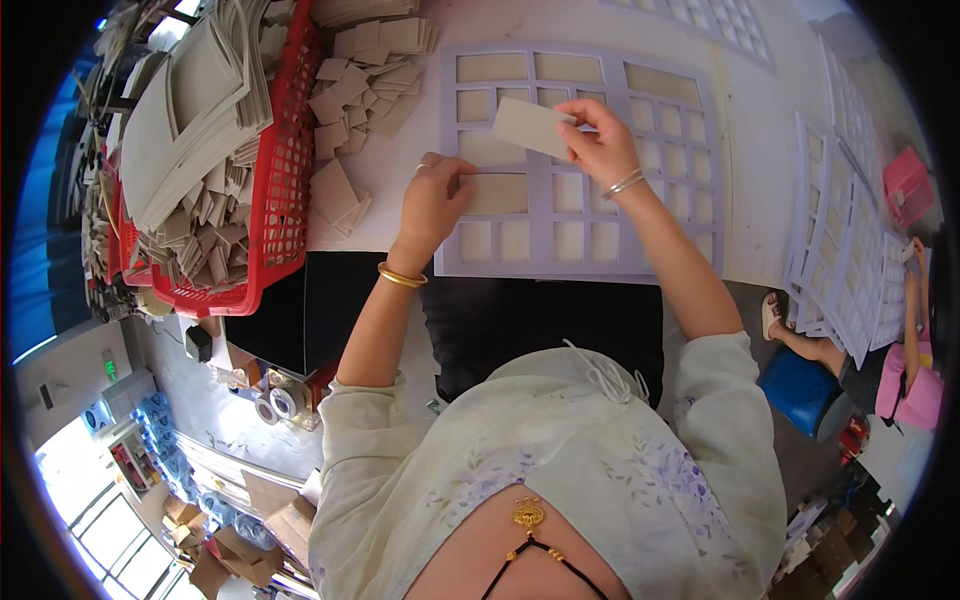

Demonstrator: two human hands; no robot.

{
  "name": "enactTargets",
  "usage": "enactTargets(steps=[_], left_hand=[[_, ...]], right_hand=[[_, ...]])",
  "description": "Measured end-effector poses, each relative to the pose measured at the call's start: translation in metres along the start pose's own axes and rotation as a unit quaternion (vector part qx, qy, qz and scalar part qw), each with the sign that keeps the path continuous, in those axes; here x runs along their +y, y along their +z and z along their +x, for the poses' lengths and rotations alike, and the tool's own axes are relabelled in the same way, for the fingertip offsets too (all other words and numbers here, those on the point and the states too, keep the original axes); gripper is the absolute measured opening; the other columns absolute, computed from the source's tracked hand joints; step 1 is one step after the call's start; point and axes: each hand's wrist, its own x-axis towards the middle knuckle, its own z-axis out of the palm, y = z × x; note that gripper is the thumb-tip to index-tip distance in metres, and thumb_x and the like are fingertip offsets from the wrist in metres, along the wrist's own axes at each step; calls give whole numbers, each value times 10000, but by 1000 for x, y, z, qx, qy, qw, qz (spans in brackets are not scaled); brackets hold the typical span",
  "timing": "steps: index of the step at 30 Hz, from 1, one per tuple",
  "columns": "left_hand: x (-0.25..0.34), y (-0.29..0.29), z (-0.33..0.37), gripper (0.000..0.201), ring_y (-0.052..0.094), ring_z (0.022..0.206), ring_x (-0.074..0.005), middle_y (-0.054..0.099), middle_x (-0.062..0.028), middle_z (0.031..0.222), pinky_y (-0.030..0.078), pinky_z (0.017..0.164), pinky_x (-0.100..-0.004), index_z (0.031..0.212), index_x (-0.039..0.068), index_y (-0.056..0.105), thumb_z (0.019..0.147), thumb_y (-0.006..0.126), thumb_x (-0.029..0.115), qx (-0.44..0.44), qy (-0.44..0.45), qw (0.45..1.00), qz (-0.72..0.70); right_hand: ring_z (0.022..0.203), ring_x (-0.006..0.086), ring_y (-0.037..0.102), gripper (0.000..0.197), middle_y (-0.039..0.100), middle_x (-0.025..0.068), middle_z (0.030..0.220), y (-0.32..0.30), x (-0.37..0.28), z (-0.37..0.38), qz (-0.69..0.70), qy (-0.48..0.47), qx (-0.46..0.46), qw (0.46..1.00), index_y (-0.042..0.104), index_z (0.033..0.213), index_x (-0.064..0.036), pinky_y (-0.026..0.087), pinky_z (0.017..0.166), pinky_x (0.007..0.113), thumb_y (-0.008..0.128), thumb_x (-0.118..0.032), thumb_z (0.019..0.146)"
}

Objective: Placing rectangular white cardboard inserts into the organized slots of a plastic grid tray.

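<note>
Between the thumb and fingers of my right hand (602,147) is a rectangular beige cardboard piece (533,127), held tilted above a pale lilac window-grid panel (540,195). The panel lies flat before me, and beige backing shows in its large and small openings. My left hand (437,200) rests at the panel's left edge, beside a wide opening (498,194). Its fingers are bent, with a small gap at the thumb and nothing visibly held; some fingertips are hidden.
A red plastic basket (280,190) full of cardboard offcuts stands at the left. Loose cardboard pieces (365,85) lie beside it. More grid panels (835,200) lean at the right, near a person in pink (910,385) and a blue stool (803,392).
</note>
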Motion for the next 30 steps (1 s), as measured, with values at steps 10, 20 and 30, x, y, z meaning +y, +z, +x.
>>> enactTargets(steps=[10, 20, 30], left_hand=[[6, 2, -33, 177, 588, 787, -287, 612, -69, 863, 484, 691, -384, 890, 86, 630, 722, 662, 40, 39, 66, 991, 108], [6, -5, -37, 162, 572, 932, -263, 637, -28, 940, 397, 919, -410, 890, 93, 648, 737, 649, 39, 12, 150, 978, 142], [5, 4, -9, 331, 549, 1042, -307, 574, -88, 1148, 407, 908, -422, 1082, 84, 575, 760, 649, 67, 70, 108, 979, 158]], right_hand=[[511, 132, 605, 142, 607, 55, 704, 43, 8, 26, -170, 5, -95, 981, 629, 976, -33, 478, 516, 274, 600, -70, 843], [776, 250, 601, 264, 557, 77, 1016, 52, 17, 28, -426, -151, -67, 890, 630, 986, -122, 515, 721, 364, 683, -73, 732], [988, 266, 542, 320, 544, 43, 1018, 63, 19, 34, -459, -291, -89, 834, 656, 978, -170, 475, 825, 383, 625, -7, 705]])
